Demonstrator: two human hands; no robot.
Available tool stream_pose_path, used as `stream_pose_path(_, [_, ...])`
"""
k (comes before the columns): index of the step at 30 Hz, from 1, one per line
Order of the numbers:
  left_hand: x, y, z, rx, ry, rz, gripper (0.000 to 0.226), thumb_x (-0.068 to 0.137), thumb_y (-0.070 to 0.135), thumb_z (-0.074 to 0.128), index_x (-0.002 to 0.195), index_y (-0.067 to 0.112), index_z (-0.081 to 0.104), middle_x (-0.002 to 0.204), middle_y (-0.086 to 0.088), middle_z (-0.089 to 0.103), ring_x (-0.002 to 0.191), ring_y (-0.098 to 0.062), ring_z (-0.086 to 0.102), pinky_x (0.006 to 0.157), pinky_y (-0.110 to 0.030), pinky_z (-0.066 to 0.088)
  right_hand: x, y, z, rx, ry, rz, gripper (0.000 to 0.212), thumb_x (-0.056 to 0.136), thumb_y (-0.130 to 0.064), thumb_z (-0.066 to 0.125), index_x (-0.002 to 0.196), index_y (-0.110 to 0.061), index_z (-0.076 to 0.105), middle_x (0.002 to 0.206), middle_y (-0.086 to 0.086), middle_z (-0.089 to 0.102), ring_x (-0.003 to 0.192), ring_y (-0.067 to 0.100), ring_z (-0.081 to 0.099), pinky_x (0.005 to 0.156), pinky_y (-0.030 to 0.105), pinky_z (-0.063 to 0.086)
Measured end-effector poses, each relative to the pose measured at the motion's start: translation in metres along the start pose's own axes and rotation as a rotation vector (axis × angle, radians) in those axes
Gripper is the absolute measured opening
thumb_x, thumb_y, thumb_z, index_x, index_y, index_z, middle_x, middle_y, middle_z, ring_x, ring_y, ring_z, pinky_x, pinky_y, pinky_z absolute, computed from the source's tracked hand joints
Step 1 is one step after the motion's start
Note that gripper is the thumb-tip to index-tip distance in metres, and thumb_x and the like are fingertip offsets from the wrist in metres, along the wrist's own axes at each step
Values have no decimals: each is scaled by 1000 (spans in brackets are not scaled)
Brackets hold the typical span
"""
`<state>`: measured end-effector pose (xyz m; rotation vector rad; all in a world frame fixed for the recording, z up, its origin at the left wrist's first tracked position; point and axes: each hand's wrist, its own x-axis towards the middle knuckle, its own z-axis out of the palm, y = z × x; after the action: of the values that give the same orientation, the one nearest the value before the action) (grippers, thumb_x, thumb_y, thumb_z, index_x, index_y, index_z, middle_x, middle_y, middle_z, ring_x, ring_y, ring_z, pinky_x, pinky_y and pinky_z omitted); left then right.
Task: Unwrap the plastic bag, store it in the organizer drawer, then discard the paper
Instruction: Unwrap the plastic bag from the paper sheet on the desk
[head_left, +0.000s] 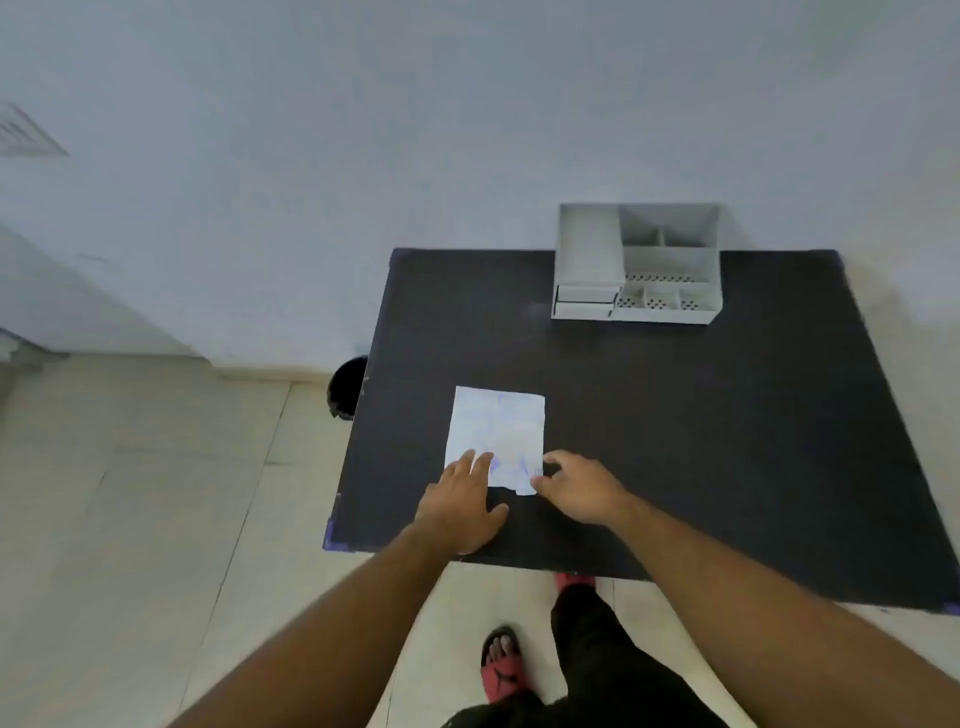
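Observation:
A folded white paper packet (498, 434) with faint blue marks lies flat on the black table (701, 441), toward its left front. My left hand (460, 501) rests flat, its fingertips pressing the packet's near left corner. My right hand (576, 486) is curled at the packet's near right corner, thumb and fingers pinching that edge. The plastic bag is not visible; the paper hides whatever it wraps. A grey desk organizer (639, 265) stands at the table's far edge, its two small drawers (584, 301) at the lower left, both closed.
A dark round bin (347, 387) stands on the tiled floor just left of the table, partly hidden by its edge. A pale wall rises behind the table. My legs and red sandals (501, 667) are below the table's front edge.

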<state>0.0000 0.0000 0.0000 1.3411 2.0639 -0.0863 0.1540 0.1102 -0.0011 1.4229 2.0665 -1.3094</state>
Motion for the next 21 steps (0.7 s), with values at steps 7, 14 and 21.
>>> stream_pose_path(7, [38,11,11,-105,12,-158,76,96,48,57,157,28,16,168,1,14,152,-23,22,114,-47,39,62,0,-16,441,-65,232,61,96,-35,55,152,-16,39,128,8,63,104,23,66,78,36,58])
stream_pose_path(14, [62,20,12,-180,42,-207,103,80,64,70,157,30,11,166,6,15,151,-21,17,118,-50,27,88,-14,-34,734,-219,349,24,99,-33,57,106,-15,70,106,9,72,80,18,66,72,33,57])
stream_pose_path(21, [78,18,-16,-463,227,-171,63,90,35,70,147,27,45,145,4,53,132,-18,50,108,-34,42,91,-31,-52,886,-112,306,27,95,-41,61,97,-17,74,80,-1,75,65,13,57,60,28,48])
